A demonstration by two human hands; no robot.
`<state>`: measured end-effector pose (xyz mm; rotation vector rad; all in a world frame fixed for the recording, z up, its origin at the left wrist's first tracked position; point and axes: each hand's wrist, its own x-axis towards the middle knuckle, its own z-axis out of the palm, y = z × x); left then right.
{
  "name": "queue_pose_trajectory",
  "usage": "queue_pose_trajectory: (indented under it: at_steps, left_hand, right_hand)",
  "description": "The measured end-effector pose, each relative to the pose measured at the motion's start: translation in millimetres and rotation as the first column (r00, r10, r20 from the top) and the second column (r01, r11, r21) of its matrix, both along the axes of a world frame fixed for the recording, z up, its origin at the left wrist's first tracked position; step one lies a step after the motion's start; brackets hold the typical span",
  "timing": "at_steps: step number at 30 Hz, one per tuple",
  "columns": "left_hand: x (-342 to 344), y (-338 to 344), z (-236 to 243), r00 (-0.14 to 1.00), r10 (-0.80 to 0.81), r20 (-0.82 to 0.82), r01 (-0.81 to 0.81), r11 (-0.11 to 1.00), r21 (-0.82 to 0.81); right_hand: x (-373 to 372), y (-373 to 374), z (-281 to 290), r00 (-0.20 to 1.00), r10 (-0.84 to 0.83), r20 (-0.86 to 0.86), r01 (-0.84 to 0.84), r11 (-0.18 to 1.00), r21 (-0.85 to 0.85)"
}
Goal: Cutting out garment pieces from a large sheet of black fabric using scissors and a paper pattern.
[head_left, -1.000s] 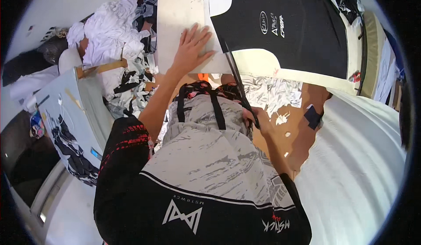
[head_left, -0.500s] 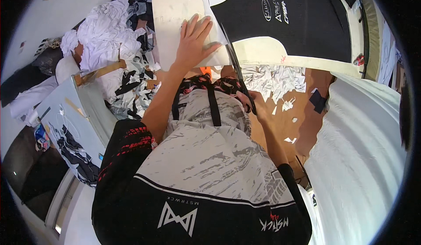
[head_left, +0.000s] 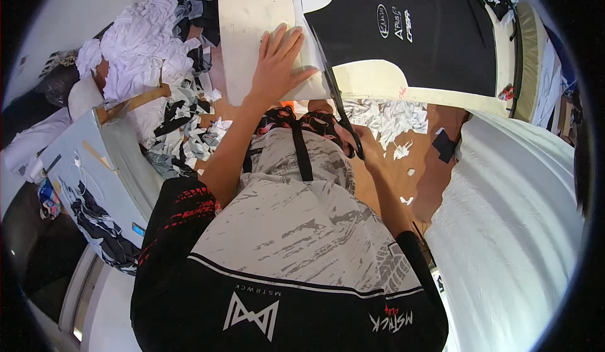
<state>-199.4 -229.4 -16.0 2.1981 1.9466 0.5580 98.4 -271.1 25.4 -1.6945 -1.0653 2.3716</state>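
Note:
My left hand (head_left: 278,62) lies flat, fingers spread, on a pale cream surface (head_left: 255,11) and the edge of a white piece of cloth (head_left: 309,59). A pair of long dark scissors (head_left: 334,84) is gripped in my right hand (head_left: 362,143), near the front edge of the table. Its blades point away from me, along the left edge of a black fabric panel (head_left: 441,43) with white printed marks. The blade tips lie between the white cloth and the black panel. Fingers of my right hand are partly hidden by the handles.
A heap of white cloth (head_left: 138,43) and cut scraps (head_left: 183,131) lies to the left, beside a pale blue panel (head_left: 88,175). White scraps (head_left: 391,119) lie on the brown floor below the table. White sheeting (head_left: 504,226) hangs at the right.
The scissors reach slightly farther up and left along the black panel's edge. My left hand stays flat in place. The whole view has shifted a little.

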Motion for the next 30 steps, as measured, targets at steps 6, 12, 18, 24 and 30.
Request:
queue_pose_trajectory:
  at_steps: [6, 12, 18, 24, 30]
  left_hand:
    - [2.2, -3.1, 1.5, 1.000, -0.001, 0.015, 0.002, 0.999, -0.036]
    - [5.5, -7.0, 5.7, 1.000, 0.003, 0.029, -0.002, 0.999, -0.048]
    - [11.1, -10.9, 13.1, 0.999, 0.008, 0.053, -0.005, 0.998, -0.066]
    - [12.6, -15.3, 17.2, 0.998, 0.006, 0.055, -0.001, 0.996, -0.089]
    - [16.0, -14.8, 25.8, 0.997, 0.002, 0.077, 0.003, 0.998, -0.068]
  right_hand:
    - [-14.2, 11.3, -6.7, 0.997, 0.007, 0.072, -0.007, 1.000, -0.010]
    - [-19.0, 12.1, 4.5, 0.993, 0.047, 0.104, -0.052, 0.998, 0.042]
    - [-25.8, 18.8, 11.8, 0.999, -0.006, 0.036, 0.004, 0.998, 0.058]
    - [-44.4, 34.3, 29.4, 0.999, -0.038, -0.036, 0.039, 0.999, 0.026]
    - [-39.3, 36.8, 16.9, 0.997, -0.004, 0.074, -0.001, 0.997, 0.071]
